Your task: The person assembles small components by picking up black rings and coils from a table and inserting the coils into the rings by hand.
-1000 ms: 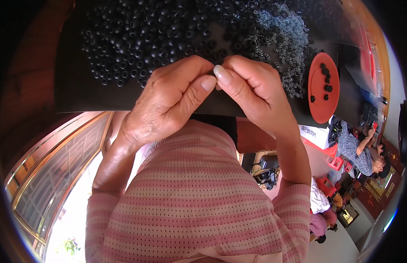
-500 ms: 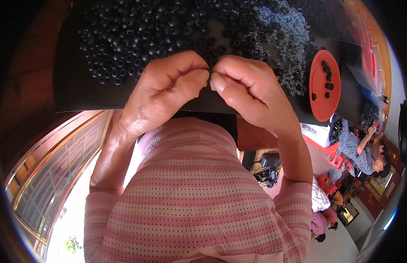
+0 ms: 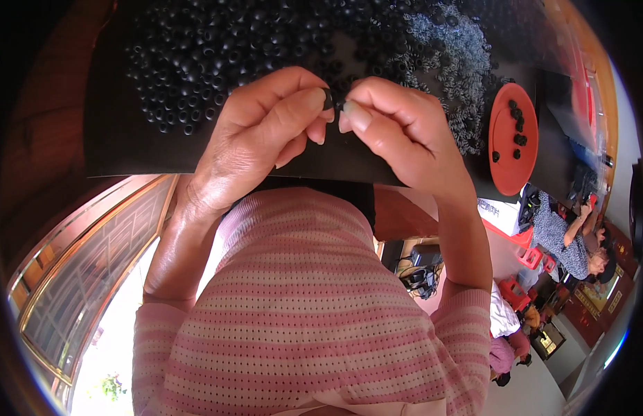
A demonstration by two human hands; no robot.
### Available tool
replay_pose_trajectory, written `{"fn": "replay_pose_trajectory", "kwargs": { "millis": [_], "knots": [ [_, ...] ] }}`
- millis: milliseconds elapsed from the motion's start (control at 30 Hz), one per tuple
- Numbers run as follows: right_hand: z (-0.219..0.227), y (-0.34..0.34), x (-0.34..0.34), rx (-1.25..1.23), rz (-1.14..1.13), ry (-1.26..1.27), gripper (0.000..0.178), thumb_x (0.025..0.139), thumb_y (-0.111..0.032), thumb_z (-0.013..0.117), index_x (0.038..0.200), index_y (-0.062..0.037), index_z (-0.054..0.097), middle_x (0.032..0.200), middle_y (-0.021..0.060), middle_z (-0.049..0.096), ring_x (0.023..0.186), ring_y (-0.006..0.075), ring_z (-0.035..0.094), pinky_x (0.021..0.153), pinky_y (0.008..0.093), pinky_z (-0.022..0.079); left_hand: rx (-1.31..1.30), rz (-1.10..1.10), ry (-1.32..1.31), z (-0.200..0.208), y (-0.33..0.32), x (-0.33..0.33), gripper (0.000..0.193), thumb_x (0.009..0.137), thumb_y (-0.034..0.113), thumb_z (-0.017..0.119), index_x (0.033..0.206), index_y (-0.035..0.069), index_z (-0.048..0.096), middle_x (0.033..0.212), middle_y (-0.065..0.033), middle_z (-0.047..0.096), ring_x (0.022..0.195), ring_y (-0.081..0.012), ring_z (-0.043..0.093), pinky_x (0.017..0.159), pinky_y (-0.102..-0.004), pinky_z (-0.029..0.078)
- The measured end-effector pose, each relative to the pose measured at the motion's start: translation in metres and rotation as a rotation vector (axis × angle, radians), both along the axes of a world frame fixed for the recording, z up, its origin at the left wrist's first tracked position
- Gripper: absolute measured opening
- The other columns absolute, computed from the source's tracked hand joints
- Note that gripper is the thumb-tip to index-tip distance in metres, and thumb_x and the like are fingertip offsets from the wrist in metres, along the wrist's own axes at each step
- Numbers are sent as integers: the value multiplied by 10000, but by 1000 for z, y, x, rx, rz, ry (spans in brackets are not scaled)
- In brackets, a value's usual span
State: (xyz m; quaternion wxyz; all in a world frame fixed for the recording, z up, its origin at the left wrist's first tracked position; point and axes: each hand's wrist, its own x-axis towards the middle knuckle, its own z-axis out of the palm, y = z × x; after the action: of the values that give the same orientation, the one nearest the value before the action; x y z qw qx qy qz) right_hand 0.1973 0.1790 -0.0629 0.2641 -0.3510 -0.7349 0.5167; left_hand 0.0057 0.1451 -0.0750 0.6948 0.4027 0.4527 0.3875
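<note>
Above the near part of the dark table, my left hand pinches a small black ring-shaped part between thumb and forefinger. Facing it with a narrow gap, my right hand is closed in a pinch. Something small and dark shows at its fingertips, too small to name. Beyond the left hand spreads a heap of black ring-shaped parts. Past the right hand lies a pile of small metal coil springs.
An orange oval plate at the table's right carries several small black pieces. A white box and red stools stand beyond it. Another person sits at the far right. A framed glass panel is at left.
My fingertips have parted slightly and both hands have risen a little away from me. The black ring-shaped part now shows in the left fingertips.
</note>
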Motion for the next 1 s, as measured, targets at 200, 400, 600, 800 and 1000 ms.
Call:
{"fn": "replay_pose_trajectory", "kwargs": {
  "millis": [200, 400, 600, 800, 1000],
  "knots": [
    [-2, 5, 5, -74, 7, 76, 155, 926, -118, 518, 828, 0, 538, 601, 3, 448, 546, 70, 391, 491, 245, 328, 128, -9, -78, -8, 0, 0, 286, 988, 246, 446, 1064, -9, 551, 768, -59, 579, 493, -42, 379, 439, -175, 279],
    [11, 15, 12, -70, 154, -79, 186, 948, -153, 510, 887, 8, 582, 745, 7, 584, 600, 64, 462, 543, 217, 374, 183, -61, -57, -13, -3, -1, 291, 997, 238, 433, 1096, -16, 535, 775, -52, 577, 514, -46, 391, 458, -175, 305],
    [19, 22, 11, -59, 250, -158, 196, 947, -164, 518, 867, 6, 575, 699, 31, 556, 585, 90, 470, 535, 240, 374, 226, -97, 1, -10, -3, -3, 282, 997, 226, 439, 1080, -22, 543, 780, -45, 577, 533, -42, 397, 476, -172, 322],
    [20, 23, 7, -12, 276, -150, 172, 934, -133, 522, 838, 0, 571, 653, 44, 507, 549, 120, 449, 512, 263, 358, 203, -114, 11, -10, -4, -3, 273, 993, 216, 447, 1073, -25, 546, 781, -44, 578, 533, -41, 392, 473, -176, 322],
    [24, 17, 2, 27, 204, -214, 158, 925, -126, 535, 844, 5, 573, 648, 30, 489, 557, 86, 436, 509, 249, 348, 182, -95, -2, -10, -3, -5, 277, 992, 219, 440, 1071, -23, 548, 773, -49, 577, 524, -41, 386, 464, -176, 311]
  ]
}}
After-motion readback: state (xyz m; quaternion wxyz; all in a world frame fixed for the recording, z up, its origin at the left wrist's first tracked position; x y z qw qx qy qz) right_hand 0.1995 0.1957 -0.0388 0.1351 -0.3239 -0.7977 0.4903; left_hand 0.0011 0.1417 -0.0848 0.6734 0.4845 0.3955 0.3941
